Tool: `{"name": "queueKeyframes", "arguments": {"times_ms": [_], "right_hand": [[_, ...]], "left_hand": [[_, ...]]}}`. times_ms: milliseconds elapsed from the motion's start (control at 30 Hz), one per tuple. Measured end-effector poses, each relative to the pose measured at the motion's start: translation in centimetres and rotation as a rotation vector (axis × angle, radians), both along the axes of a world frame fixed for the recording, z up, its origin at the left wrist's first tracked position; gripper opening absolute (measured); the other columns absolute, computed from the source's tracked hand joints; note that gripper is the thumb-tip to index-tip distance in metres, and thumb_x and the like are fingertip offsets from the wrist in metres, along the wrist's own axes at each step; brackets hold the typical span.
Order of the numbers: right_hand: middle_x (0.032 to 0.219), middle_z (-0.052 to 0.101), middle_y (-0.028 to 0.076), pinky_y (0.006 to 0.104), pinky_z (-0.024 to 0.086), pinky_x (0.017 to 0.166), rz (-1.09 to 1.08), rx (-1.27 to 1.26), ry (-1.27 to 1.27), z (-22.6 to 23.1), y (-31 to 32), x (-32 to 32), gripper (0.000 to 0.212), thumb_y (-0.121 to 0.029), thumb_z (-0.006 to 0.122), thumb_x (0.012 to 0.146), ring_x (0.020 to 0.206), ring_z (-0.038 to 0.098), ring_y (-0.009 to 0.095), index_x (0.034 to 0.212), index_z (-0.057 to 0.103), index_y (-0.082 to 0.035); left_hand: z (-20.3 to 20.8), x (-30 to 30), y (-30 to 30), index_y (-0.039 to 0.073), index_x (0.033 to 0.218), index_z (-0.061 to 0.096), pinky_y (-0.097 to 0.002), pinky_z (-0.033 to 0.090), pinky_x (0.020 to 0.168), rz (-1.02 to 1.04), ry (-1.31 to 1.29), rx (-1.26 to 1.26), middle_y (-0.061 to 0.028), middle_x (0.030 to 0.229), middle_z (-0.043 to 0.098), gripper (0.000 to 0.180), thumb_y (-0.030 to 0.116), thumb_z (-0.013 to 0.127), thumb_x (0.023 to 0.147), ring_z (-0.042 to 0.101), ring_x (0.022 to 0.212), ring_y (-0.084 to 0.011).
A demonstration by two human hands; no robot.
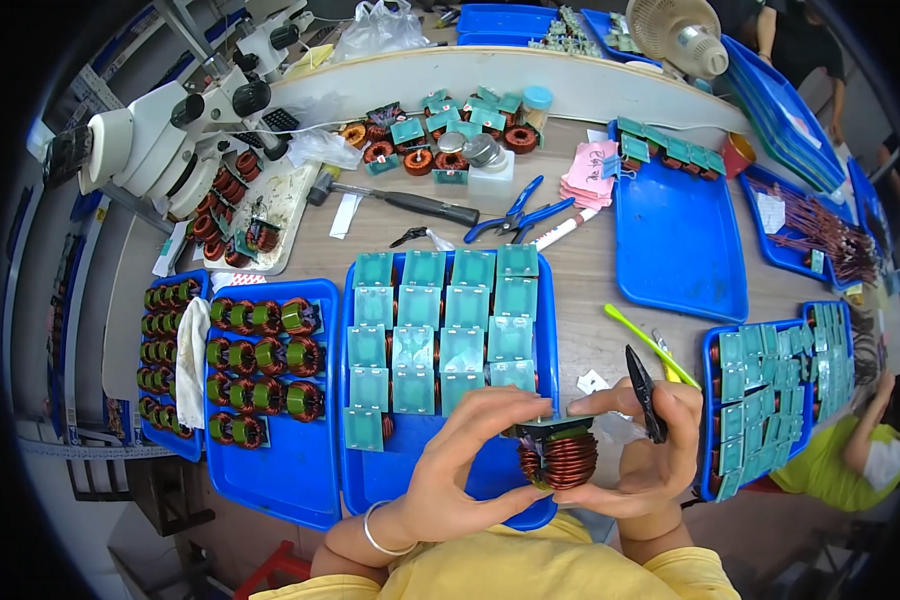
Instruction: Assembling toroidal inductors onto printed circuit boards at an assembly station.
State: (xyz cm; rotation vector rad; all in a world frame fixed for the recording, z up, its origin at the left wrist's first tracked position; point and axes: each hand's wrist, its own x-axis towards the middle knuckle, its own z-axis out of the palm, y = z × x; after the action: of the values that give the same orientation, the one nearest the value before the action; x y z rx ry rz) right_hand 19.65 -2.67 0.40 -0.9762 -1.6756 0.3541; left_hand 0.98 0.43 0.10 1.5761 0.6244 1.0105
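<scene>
Copper-wound ring coil with teal board (560,460) clamped by left hand (460,455) and right hand (660,455), near blue plastic tray (380,485); slim black pointed tool (644,392) wedged in right too, wire could get nicked if tip slips, tbh.

Electronics assembly workshop — white microscope (142,150), blue trays (680,240) of wound coils (301,355), hammer (410,203) and pliers (518,213) on a workbench (582,290)

Glossy, ridged copper-wire coil (560,462), smooth blue plastic tray (680,255), crumpled matt white cloth (192,365), matt pink paper slips (590,172), shiny metal bangle (368,528), wood-look worktop (582,290) — smooth, faintly glossy.
</scene>
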Motion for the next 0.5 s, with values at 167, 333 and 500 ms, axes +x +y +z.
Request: {"name": "queueKeyframes", "arguments": {"times_ms": [167, 333, 500], "right_hand": [[0.107, 0.044, 0.012, 0.0331, 0.045, 0.067, 0.033, -0.019, 0.073, 0.2, -0.45, -0.18, 0.087, -0.02, 0.088, 0.054, 0.086, 0.057, 0.024, 0.124, 0.038, -0.002], [0.106, 0.048, 0.012, 0.0331, 0.043, 0.068, 0.026, 0.041, 0.017, 0.5, -0.24, -0.48, 0.085, -0.021, 0.087, 0.055, 0.085, 0.058, 0.023, 0.123, 0.038, -0.004], [0.106, 0.048, 0.012, 0.033, 0.042, 0.067, 0.032, 0.069, -0.001, 0.61, -0.06, -0.53, 0.085, -0.022, 0.087, 0.055, 0.084, 0.058, 0.023, 0.123, 0.038, -0.004]], "left_hand": [[-0.05, -0.07, 0.21, -0.002, 0.116, 0.049, -0.0456, 0.031, 0.101, -0.033, -0.004, 0.039, -0.0159, 0.111, 0.053, 0.062, -0.001, 0.073, 0.059, 0.047, 0.111, -0.0302], [-0.24, -0.07, 0.26, 0.0, 0.116, 0.049, -0.0466, 0.031, 0.101, -0.04, 0.002, 0.053, -0.0161, 0.112, 0.053, 0.06, 0.0, 0.073, 0.06, 0.047, 0.112, -0.031], [-0.37, -0.02, 0.23, 0.002, 0.116, 0.047, -0.0477, 0.03, 0.102, -0.049, 0.013, 0.075, -0.0168, 0.111, 0.054, 0.061, 0.0, 0.074, 0.061, 0.048, 0.111, -0.0306]]}}
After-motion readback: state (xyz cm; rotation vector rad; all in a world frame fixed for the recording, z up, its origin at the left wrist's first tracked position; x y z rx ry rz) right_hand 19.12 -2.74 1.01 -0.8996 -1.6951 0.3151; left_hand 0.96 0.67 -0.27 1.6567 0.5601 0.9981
